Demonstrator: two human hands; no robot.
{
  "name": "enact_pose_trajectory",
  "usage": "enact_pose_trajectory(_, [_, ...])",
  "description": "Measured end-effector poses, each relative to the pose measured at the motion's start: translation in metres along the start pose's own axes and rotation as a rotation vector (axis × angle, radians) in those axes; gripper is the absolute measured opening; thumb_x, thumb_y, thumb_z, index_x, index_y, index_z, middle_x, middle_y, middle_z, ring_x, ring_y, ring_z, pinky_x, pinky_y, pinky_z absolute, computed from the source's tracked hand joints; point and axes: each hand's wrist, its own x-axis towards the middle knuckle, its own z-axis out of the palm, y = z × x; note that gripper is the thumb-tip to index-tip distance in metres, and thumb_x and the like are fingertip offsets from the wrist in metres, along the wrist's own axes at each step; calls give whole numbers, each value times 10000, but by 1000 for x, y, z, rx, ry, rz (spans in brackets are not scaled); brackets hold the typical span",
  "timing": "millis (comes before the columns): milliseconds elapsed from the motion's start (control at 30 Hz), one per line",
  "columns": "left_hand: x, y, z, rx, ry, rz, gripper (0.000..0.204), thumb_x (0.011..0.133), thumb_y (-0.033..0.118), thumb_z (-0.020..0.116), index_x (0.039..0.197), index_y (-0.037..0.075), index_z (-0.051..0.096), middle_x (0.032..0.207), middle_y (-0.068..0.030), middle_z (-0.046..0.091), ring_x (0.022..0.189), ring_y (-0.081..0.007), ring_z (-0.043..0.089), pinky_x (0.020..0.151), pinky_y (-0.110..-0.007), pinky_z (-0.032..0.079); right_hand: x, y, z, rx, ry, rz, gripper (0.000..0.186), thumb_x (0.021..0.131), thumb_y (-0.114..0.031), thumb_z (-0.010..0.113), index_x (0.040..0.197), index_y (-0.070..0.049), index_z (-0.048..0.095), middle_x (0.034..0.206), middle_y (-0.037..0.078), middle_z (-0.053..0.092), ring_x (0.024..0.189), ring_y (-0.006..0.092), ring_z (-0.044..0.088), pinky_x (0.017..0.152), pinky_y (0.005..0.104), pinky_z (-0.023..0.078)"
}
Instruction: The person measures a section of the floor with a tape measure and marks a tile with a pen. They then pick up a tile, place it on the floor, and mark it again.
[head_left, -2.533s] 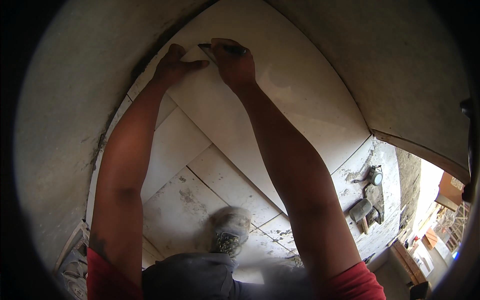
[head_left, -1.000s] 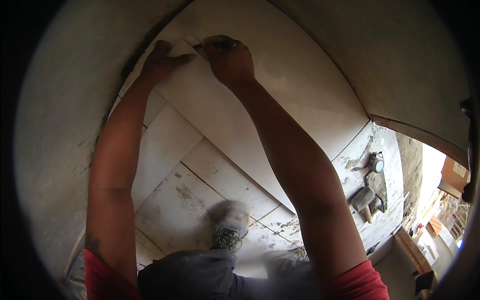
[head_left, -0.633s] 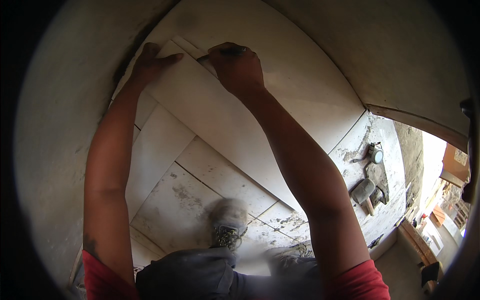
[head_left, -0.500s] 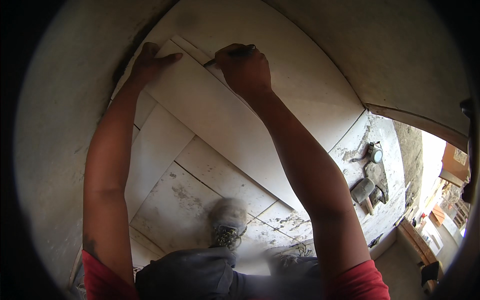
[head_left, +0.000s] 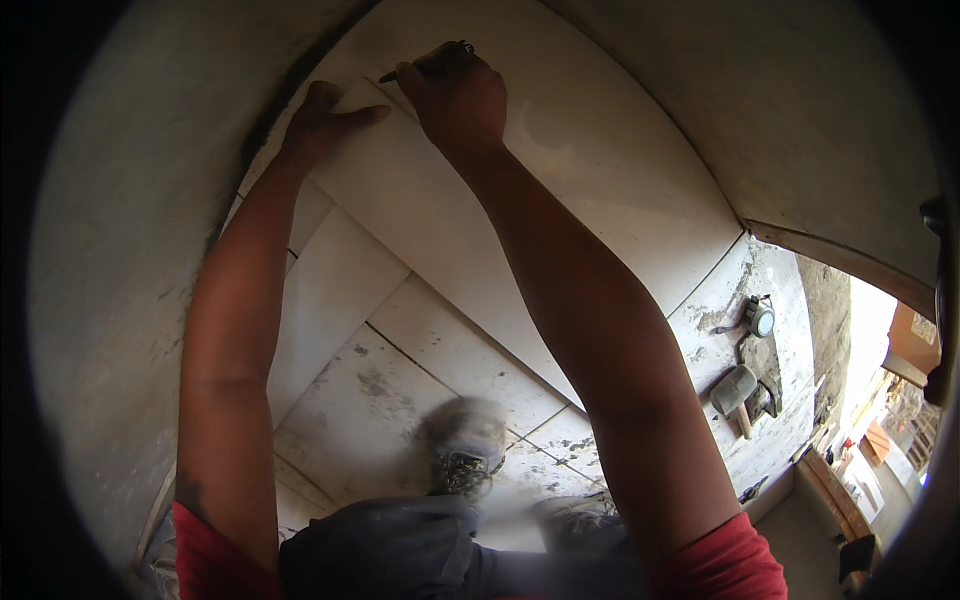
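Observation:
A long off-white tile (head_left: 430,220) lies over other pale tiles in front of me. My left hand (head_left: 325,122) is at its far left end, the thumb stretched across the top and the fingers bent at the end edge, partly hidden. In my right hand (head_left: 458,108) is a dark marker (head_left: 389,77), pinched with its tip pointing left. The tip is close to the far edge of the long tile, near its far corner. Beyond that edge spreads a large smooth tile (head_left: 610,190).
Walls (head_left: 110,300) rise close on the left and far right. A rubber mallet (head_left: 735,389) and a tape measure (head_left: 760,318) lie on the dirty tiles at right. My shoe (head_left: 465,450) stands on stained floor tiles (head_left: 365,400). A wooden piece (head_left: 835,490) is at the lower right.
My right hand has moved away from me and left along the tile's edge with the marker, closer to the far corner. My left hand keeps its place on the tile. The view has shifted slightly.

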Motion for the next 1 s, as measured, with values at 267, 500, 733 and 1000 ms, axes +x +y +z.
enact_pose_trajectory(267, [0, -1, 2, 2, 22, 24, 1078, 613, 630, 863, 1376, -6, 443, 1284, -220, 623, 1188, -309, 627, 1003, -387, 486, 6, -2, 14, -101, -54, 85, 409, 878, -430, 652, 857, -31, 740, 860, 140, 745, 792, 315, 730, 749, 414, 588])
enact_pose_trajectory(500, [1, 1, 2, 80, 28, 25, 1039, 651, 632, 838, 1376, -6, 455, 1311, -204, 617, 1194, -296, 626, 1004, -379, 486, -1, -5, -4, -222, -138, 112, 419, 883, -438, 656, 943, -30, 725, 838, 155, 734, 804, 322, 735, 732, 414, 597])
enact_pose_trajectory(733, [1, 1, 1, 53, 37, 39, 1011, 672, 617, 836, 1377, -7, 468, 1314, -211, 614, 1183, -298, 629, 997, -383, 491, -16, -6, -35, -337, -209, 79, 415, 907, -452, 622, 980, -49, 689, 842, 155, 723, 780, 311, 732, 713, 405, 605])
enact_pose_trajectory(1000, [-7, 11, -1, 14, 6, 18, 1004, 665, 591, 860, 1363, -20, 475, 1276, -220, 627, 1155, -284, 638, 984, -382, 496, -47, 0, -71, -318, -233, 117, 280, 848, -338, 664, 946, -77, 685, 772, 118, 721, 762, 299, 707, 809, 422, 528])
